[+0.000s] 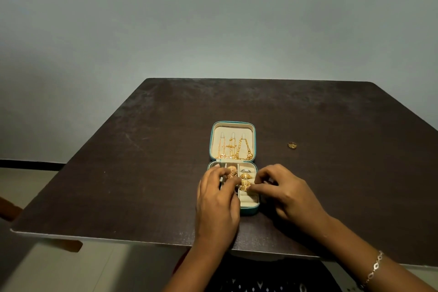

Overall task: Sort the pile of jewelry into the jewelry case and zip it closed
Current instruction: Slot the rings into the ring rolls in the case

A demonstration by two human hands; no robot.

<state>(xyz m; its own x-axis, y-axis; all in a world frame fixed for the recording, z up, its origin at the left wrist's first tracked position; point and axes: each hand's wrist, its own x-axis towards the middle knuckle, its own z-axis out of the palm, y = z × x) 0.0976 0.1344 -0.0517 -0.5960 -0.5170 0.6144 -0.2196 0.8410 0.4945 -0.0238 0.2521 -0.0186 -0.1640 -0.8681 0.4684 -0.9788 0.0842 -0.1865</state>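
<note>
A small teal jewelry case (248,210) lies open near the table's front edge. Its lid (233,125) lies flat and holds three gold chains (237,147) on hooks. The base holds gold earrings (232,170) and several rings (245,176) in cream ring rolls. My left hand (216,199) lies over the base's left side, its fingertips by the ring rolls. My right hand (282,187) pinches a gold ring (244,188) at the ring rolls with thumb and forefinger. One loose gold ring (292,145) lies on the table to the right of the lid.
The dark brown table (142,161) stands against a plain pale wall. A bracelet (375,265) is on my right wrist. Pale floor shows at the lower left beyond the table's edge.
</note>
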